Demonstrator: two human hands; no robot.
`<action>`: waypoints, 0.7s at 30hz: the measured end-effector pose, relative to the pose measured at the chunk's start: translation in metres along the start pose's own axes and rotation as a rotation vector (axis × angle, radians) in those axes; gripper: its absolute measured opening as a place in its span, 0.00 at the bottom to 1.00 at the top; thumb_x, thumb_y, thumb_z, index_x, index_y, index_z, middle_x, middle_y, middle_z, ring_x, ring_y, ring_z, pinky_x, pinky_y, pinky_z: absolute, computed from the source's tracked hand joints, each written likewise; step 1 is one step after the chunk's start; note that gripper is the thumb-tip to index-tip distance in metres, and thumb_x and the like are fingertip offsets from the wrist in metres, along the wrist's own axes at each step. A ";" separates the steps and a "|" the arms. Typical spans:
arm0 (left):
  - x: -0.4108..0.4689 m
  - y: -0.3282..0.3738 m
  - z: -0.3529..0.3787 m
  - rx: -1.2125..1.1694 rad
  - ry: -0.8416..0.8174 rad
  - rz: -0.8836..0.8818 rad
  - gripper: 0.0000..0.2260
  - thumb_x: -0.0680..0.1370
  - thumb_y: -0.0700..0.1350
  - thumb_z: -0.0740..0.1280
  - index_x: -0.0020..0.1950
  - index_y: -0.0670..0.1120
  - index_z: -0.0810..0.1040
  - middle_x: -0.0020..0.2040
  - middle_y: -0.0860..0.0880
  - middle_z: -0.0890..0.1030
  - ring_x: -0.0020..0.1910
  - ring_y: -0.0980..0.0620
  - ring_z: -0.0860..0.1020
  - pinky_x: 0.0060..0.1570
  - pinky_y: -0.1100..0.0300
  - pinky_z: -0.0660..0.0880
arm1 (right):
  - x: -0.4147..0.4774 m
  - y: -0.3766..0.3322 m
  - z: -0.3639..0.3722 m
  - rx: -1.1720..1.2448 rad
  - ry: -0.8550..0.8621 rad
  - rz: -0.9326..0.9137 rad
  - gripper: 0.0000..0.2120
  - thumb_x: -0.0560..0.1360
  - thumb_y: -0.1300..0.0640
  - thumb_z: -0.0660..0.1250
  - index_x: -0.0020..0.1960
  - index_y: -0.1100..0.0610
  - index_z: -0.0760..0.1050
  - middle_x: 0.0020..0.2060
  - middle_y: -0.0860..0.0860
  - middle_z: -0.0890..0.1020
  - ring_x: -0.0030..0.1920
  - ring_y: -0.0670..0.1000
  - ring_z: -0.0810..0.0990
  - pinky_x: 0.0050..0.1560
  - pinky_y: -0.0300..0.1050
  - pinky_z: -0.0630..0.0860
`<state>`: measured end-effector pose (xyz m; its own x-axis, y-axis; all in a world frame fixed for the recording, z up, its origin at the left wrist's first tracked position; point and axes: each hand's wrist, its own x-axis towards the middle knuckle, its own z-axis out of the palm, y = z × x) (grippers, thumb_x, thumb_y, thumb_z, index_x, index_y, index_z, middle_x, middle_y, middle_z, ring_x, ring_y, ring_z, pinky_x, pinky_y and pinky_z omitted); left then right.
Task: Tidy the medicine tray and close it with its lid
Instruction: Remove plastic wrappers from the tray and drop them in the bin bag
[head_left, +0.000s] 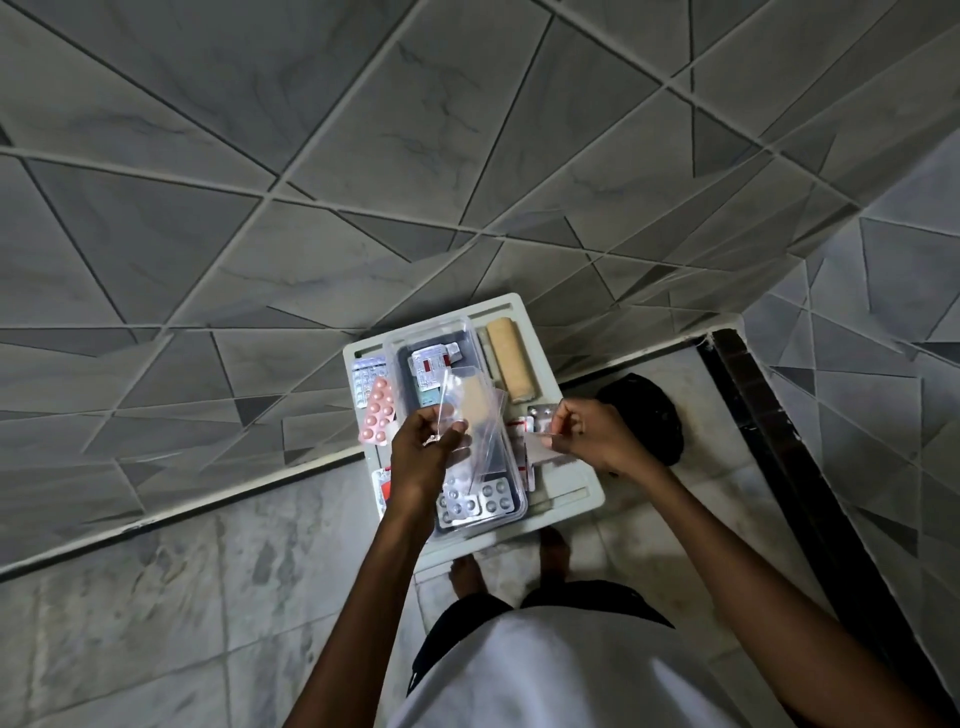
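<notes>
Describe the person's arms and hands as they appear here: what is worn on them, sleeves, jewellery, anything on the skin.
Both forearms are bare from wrist to as far up as the view shows; no sleeve reaches them. The left hand has a small bright ring-like glint on one finger, too small to make out further. The right hand shows no ring, watch or glove. No bracelets or markings are visible on either arm.

This looks like a room in a home. Grey wall tiles (311, 156) cut with slanting lines meet a pale marble floor (156, 597) at a white skirting. A small white stool (576, 493) stands by the wall, loaded with pill strips (378, 410), and bare feet (467, 574) stand on the floor.
</notes>
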<state>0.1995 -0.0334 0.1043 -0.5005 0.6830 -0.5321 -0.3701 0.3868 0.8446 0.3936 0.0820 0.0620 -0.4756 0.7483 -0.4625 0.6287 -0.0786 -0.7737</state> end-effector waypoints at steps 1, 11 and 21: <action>-0.002 0.001 0.003 0.014 -0.012 -0.006 0.08 0.76 0.36 0.68 0.53 0.45 0.77 0.53 0.41 0.81 0.42 0.46 0.83 0.42 0.59 0.81 | -0.007 -0.003 -0.005 0.105 -0.020 0.021 0.08 0.70 0.63 0.73 0.41 0.60 0.74 0.37 0.53 0.81 0.39 0.49 0.78 0.41 0.43 0.76; -0.024 0.008 0.087 0.127 -0.171 0.031 0.09 0.75 0.36 0.69 0.54 0.39 0.78 0.44 0.47 0.83 0.39 0.51 0.81 0.36 0.62 0.78 | -0.042 0.002 -0.037 0.509 0.230 0.026 0.08 0.74 0.64 0.70 0.52 0.61 0.76 0.42 0.56 0.84 0.31 0.51 0.80 0.24 0.42 0.77; 0.012 -0.040 0.199 0.432 -0.279 0.107 0.07 0.74 0.42 0.71 0.50 0.44 0.78 0.43 0.50 0.82 0.38 0.58 0.81 0.33 0.64 0.76 | -0.065 0.068 -0.110 0.582 0.364 0.123 0.05 0.74 0.65 0.69 0.48 0.58 0.76 0.44 0.61 0.81 0.25 0.42 0.78 0.26 0.37 0.77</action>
<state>0.3640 0.0824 0.0763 -0.2682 0.8489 -0.4554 0.0571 0.4859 0.8721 0.5351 0.1004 0.0875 -0.1212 0.8766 -0.4657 0.1848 -0.4410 -0.8783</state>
